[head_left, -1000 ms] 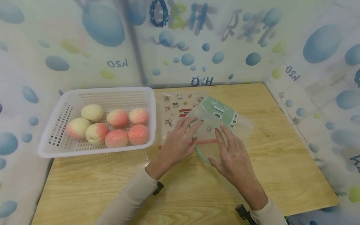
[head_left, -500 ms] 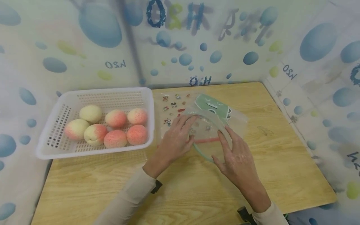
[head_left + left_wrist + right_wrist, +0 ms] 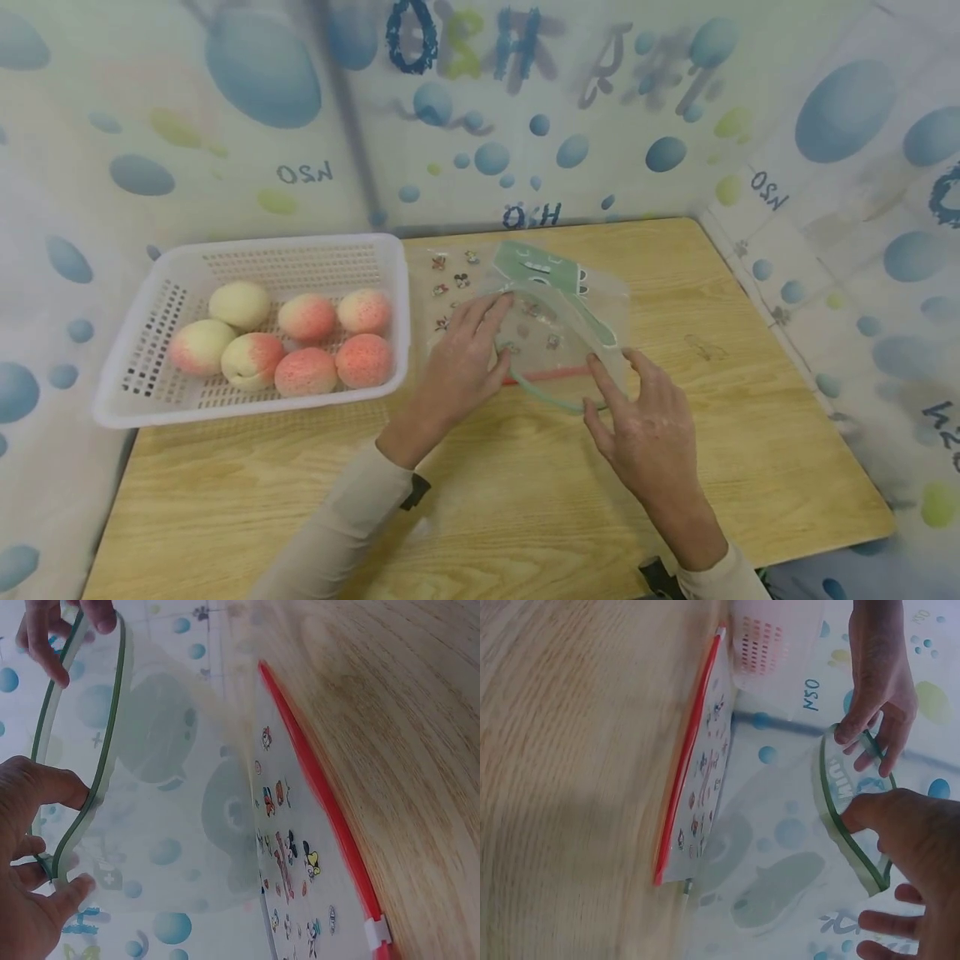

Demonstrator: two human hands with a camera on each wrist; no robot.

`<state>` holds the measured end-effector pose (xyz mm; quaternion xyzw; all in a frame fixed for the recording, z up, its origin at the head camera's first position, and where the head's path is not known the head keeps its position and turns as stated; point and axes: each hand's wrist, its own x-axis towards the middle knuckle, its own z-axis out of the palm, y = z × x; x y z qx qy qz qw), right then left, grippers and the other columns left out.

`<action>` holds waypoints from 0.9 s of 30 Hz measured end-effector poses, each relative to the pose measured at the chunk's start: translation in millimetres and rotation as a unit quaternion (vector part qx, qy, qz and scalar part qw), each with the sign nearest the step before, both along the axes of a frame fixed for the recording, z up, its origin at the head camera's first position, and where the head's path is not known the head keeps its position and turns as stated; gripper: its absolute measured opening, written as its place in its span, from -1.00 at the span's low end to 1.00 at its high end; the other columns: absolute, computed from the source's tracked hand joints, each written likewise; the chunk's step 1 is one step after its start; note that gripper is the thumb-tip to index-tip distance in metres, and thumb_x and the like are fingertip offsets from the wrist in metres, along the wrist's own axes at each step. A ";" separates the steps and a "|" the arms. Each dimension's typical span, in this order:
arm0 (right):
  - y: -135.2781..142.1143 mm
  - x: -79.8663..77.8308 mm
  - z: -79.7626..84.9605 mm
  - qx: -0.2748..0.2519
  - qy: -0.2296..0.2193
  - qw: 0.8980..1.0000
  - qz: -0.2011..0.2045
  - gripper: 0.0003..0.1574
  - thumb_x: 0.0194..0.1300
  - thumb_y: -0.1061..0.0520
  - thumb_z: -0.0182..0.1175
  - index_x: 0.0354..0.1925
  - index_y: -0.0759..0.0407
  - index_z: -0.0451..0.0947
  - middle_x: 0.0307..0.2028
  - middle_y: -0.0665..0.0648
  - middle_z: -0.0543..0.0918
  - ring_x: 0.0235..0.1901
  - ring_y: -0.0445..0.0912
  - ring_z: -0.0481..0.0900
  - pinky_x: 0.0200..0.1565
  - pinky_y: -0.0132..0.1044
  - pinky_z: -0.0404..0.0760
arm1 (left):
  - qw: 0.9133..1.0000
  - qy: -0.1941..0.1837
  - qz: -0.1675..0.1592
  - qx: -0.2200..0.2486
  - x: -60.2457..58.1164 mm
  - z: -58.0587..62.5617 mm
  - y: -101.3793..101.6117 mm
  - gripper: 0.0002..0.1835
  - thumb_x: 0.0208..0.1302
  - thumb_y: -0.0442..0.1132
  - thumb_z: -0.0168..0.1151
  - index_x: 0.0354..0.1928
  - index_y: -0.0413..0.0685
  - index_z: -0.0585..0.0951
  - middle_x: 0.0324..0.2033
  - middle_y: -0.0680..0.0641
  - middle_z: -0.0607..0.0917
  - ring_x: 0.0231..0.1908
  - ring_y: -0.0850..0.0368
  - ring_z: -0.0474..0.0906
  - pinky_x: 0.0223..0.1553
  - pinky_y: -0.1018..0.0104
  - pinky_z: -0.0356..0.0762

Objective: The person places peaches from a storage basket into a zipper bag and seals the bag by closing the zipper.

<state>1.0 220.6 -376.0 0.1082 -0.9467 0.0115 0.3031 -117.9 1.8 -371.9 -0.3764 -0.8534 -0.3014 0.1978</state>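
A clear zip bag (image 3: 536,260) with a green cartoon print hangs between both hands, its green-edged mouth spread apart. My left hand (image 3: 461,358) grips one end of that mouth, thumb and fingertips on the edge in the left wrist view. At the other end, my right hand (image 3: 652,433) holds the mouth with its thumb and index finger, the remaining fingers spread in the right wrist view. Beneath it, a second clear zip bag (image 3: 300,855) with small cartoon figures and a red zip lies flat on the wooden table (image 3: 480,533).
To the left stands a white plastic basket (image 3: 255,412) holding several peaches (image 3: 363,361). Walls covered with a blue-spotted sheet (image 3: 491,158) rise behind and beside the table. The red zip has a white slider (image 3: 377,931) at one end.
The green-edged mouth has spread wider as my right hand shifted to the right. The bag's green print has swung left. The basket and peaches stay put.
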 end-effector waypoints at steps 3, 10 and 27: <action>2.0 0.7 -1.1 0.018 0.000 0.999 -0.043 -0.23 0.08 -0.10 0.15 0.27 -0.05 0.27 -0.08 0.41 0.41 -0.40 0.18 0.46 -0.53 -0.02 0.48 | 1.000 0.008 -0.004 0.004 -0.6 -0.9 0.8 -0.27 0.03 -0.30 0.20 0.30 -0.15 0.20 0.19 -0.11 0.30 0.16 -0.01 0.19 0.06 0.24 0.32; -0.7 0.4 3.1 0.030 -0.021 0.997 -0.075 -0.10 0.05 -0.11 0.16 0.33 0.06 0.14 -0.49 0.26 0.44 -0.77 -0.21 0.04 -0.82 -0.42 0.03 | 1.000 0.012 -0.014 -0.003 -1.6 -1.7 3.9 -0.25 -0.03 -0.34 0.19 0.30 -0.17 0.21 0.17 -0.13 0.31 0.16 -0.04 0.18 -0.08 0.20 0.45; -11.1 -3.7 7.4 -0.060 0.007 0.998 -0.022 -0.05 -0.10 0.05 0.08 0.30 0.27 0.14 -0.61 0.12 0.50 -0.75 -0.12 0.36 -0.81 -0.35 0.20 | 0.996 0.034 -0.062 -0.055 -9.7 -6.1 16.3 -0.11 -0.14 -0.37 0.23 0.33 -0.21 0.10 0.23 -0.18 0.26 0.28 -0.05 0.03 0.26 0.19 -0.09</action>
